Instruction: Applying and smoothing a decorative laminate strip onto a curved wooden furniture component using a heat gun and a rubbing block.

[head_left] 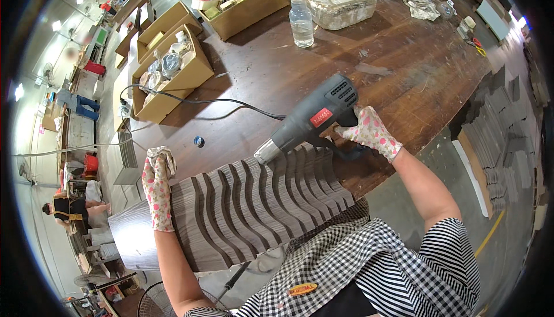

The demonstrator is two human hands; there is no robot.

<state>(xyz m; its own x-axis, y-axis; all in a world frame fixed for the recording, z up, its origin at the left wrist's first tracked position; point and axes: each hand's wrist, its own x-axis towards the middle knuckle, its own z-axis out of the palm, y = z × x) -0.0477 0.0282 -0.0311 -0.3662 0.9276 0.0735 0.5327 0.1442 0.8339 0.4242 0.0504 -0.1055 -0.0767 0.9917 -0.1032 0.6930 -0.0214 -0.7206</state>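
My right hand (374, 132), in a floral glove, grips a dark grey heat gun (306, 115) by its handle. The gun's metal nozzle points down and left, at the far edge of a grey wood-grain panel (187, 224). Wavy dark grooves run across this panel, which lies along the table's near edge. My left hand (156, 193), gloved in the same pattern, is at the panel's left part with a crumpled whitish cloth (163, 158) in its fingers. From the back of the gun a black cord (219, 101) runs left over the table.
On the brown table (398, 57) stand cardboard boxes (199, 74) of odds and ends, a clear bottle (301, 23) and a wrapped block (337, 5). A small blue-rimmed cap (199, 141) lies beyond the panel. Stacked grey pieces (485, 149) are at right; a fan (156, 302) is below.
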